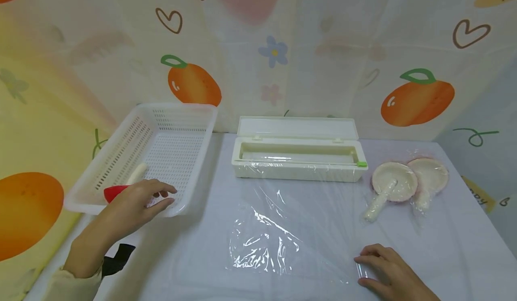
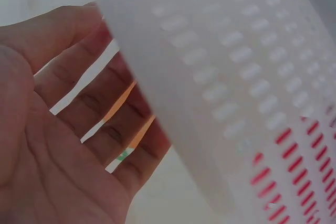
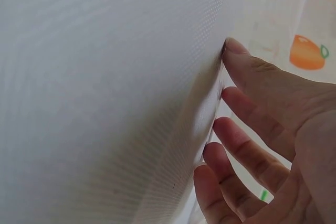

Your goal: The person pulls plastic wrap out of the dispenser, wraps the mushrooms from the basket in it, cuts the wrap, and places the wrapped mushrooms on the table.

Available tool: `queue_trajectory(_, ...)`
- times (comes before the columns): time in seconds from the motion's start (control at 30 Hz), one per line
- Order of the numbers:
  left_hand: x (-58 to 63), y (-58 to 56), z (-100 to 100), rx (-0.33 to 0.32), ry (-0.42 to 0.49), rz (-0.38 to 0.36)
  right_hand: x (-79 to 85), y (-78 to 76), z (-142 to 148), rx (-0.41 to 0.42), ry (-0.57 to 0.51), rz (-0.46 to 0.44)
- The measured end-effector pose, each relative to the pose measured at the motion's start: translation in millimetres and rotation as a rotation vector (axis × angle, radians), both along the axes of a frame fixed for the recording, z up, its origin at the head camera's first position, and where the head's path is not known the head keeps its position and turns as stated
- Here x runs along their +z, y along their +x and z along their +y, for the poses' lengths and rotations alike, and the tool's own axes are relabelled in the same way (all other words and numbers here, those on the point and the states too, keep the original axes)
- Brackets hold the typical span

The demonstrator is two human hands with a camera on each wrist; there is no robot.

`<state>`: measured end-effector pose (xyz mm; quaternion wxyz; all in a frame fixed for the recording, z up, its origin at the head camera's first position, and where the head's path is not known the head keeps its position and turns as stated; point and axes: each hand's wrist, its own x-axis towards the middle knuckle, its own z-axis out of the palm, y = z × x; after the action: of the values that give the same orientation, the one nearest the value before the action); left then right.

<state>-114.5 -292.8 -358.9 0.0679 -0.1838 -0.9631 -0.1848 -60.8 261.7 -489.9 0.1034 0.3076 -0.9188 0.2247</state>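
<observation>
My left hand (image 1: 135, 204) is over the near rim of a white perforated basket (image 1: 208, 126), fingers loosely bent. Under it, inside the basket, lies a red piece (image 1: 115, 192) beside a white rod-like piece (image 1: 138, 173); the hand hides where they meet. The left wrist view shows the fingers (image 2: 89, 98) at the rim and red behind the holes. At the front right, my right hand (image 1: 389, 272) has its fingertips on the white table by the corner of a clear plastic film sheet (image 1: 266, 238). Thumb and fingers are apart, with shiny film between them.
A white film dispenser box (image 1: 299, 172) stands at the back, lid up, with a green slider (image 1: 361, 163) at its right end. To the right lie two cream pan-shaped things (image 1: 395, 180) wrapped in clear film. A patterned curtain (image 1: 282, 76) hangs behind.
</observation>
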Motion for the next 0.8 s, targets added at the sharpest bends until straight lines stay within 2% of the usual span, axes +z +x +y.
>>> queue_trajectory(0.2,-3.4,-13.4,-26,0.045,-0.057,-0.064,-1.9,-0.9,1,0.015,-0.015,0.032)
queue_trajectory(0.33,-8.1,-19.4,-42,0.061,-0.086,-0.060,-1.6,-1.5,1,0.017,-0.031,0.058)
queue_trajectory(0.47,-13.5,-24.8,-55,0.053,-0.082,-0.065,-1.1,-1.5,1,0.015,-0.033,0.045)
queue_trajectory(0.57,-14.6,-27.4,-61,0.075,-0.084,-0.079,-1.1,-1.1,0,0.012,-0.019,0.030)
queue_trajectory(0.67,-13.4,-29.5,-65,0.131,-0.096,-0.139,-0.4,-1.2,0,0.012,-0.004,0.016)
queue_trajectory(0.8,-10.5,-30.6,-68,0.193,-0.104,-0.263,0.2,-1.0,-1,0.001,0.015,0.005)
